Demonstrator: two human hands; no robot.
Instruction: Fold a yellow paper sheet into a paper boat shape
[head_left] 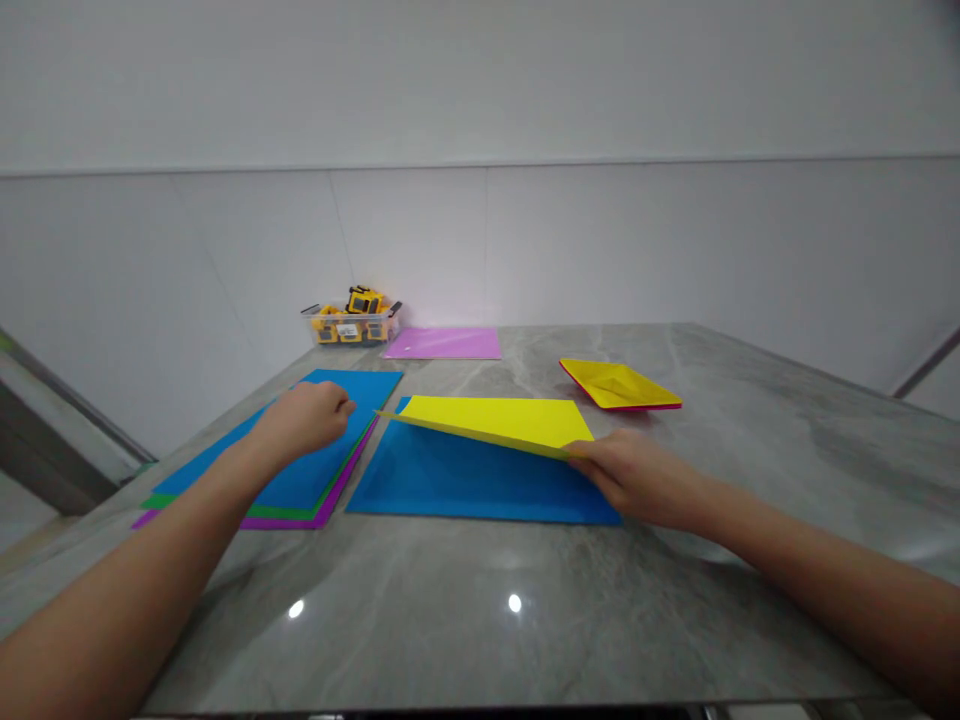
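A yellow sheet of paper is tilted over a blue sheet on the table, its near edge lifted off the blue. My right hand pinches the near right corner of the yellow sheet. The yellow sheet's left corner is free in the air. My left hand is closed with curled fingers above a stack of coloured sheets, and nothing shows in it. Blue is on top of that stack, with green and purple edges below.
A folded yellow and red paper piece sits at the right on the grey marbled table. A pink-purple sheet lies near the back wall. Beside it stands a clear plastic bin of yellow toy vehicles.
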